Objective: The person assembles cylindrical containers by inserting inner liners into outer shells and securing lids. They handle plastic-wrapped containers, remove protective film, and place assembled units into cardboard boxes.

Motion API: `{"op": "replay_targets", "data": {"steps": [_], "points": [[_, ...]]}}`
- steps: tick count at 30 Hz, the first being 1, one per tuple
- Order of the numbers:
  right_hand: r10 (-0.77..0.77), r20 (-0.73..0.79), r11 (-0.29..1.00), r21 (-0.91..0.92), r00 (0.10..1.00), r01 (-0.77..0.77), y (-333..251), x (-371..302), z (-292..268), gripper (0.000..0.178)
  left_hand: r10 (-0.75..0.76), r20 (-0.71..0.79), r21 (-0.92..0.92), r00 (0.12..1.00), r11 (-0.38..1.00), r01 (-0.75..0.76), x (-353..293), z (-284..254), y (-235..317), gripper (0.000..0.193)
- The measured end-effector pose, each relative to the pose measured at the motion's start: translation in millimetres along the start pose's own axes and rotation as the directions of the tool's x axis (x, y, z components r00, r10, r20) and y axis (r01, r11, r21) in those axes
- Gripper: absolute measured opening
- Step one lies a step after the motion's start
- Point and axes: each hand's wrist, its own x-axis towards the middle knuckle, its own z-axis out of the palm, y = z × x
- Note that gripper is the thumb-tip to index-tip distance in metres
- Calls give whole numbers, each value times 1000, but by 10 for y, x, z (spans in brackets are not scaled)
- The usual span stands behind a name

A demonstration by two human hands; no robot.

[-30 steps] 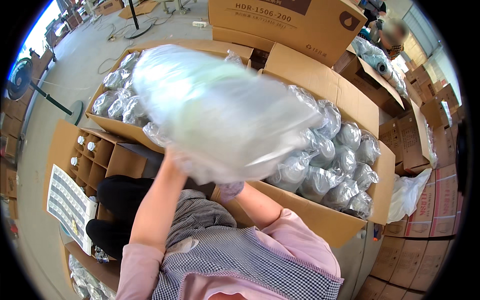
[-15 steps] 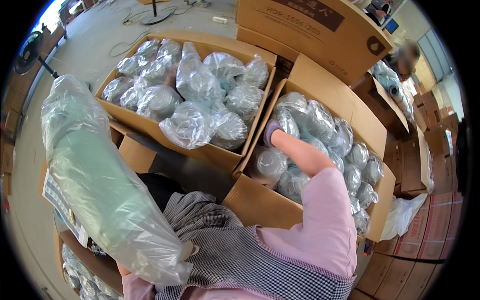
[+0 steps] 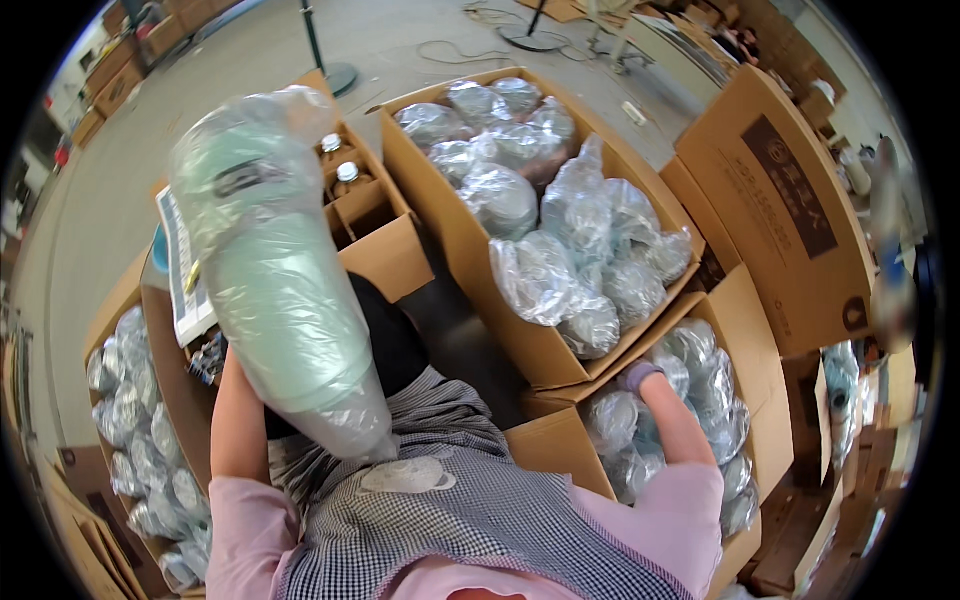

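Note:
A long clear plastic bag around a pale green, rounded bundle (image 3: 285, 280) stands up in front of my left side, its lower end by my checked apron. My left forearm (image 3: 238, 420) runs up behind it, and the bundle hides my left hand. My right hand (image 3: 640, 375), with a purple cuff or glove, reaches down into the right-hand cardboard box (image 3: 765, 400). It is among round things wrapped in clear plastic (image 3: 695, 350); its fingers are hidden, so I cannot tell what it grips.
Another open carton (image 3: 450, 240) ahead holds several plastic-wrapped pieces. Beside it is a small divided box (image 3: 385, 245) with silver-capped bottles (image 3: 347, 178). A printed sheet (image 3: 182, 270) lies behind the bundle. More wrapped pieces (image 3: 150, 450) fill a box at left. A large carton (image 3: 790, 210) stands at right.
My view has turned, so the boxes sit further right and the left-hand box shows more. The green bundle stands more upright. My right hand remains inside the right-hand box.

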Motion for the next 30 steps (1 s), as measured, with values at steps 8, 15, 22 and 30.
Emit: {"op": "replay_targets", "data": {"steps": [8,15,22,30], "points": [[133,-275,717,690,952,99,-248,-977,-707,29,3,119,143,993,990,-20,94,76,-273,52],[47,-208,975,222,977,0,-172,-1017,-568,34,77,297,120,952,986,-117,-121,325,-242,51],[145,-902,660,394,406,639,-2076,-2094,-3573,29,84,418,119,905,982,-146,-386,187,-332,50],[-457,-791,171,371,408,913,-3331,-1031,-4986,45,-76,281,-351,957,919,177,-729,-115,-57,49]]}}
